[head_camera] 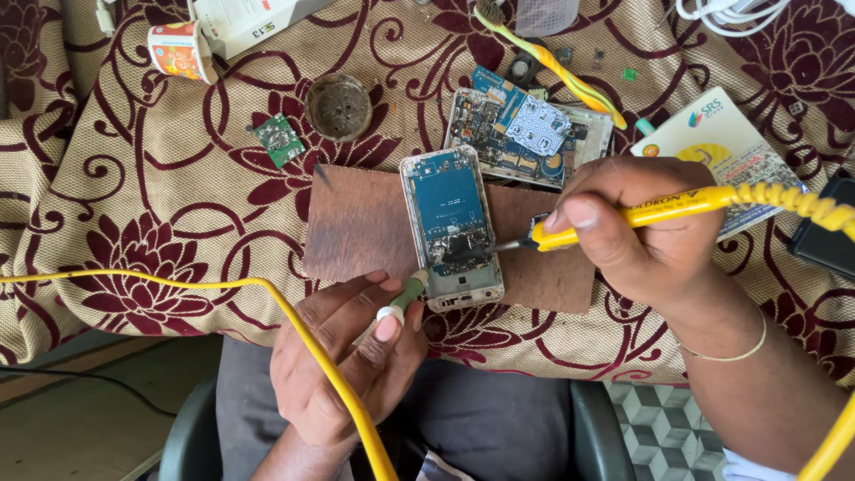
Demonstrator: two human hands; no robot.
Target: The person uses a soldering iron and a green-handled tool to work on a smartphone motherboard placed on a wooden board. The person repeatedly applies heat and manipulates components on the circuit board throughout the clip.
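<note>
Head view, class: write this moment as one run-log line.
right hand: holds yellow soldering iron, tip on opened phone | left hand: holds green-white tool beside phone | phone on brown board

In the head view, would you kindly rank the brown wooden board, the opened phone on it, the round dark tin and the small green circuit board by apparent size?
Largest to smallest:
1. Brown wooden board
2. Opened phone with blue circuit board
3. Round dark tin
4. Small green circuit board
All four lie on the same cloth, so nearness hardly skews the ranking.

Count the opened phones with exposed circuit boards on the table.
2. One opened phone lies on the brown board, under the soldering iron in the right hand. The second phone lies behind it. Others may be hidden.
</note>
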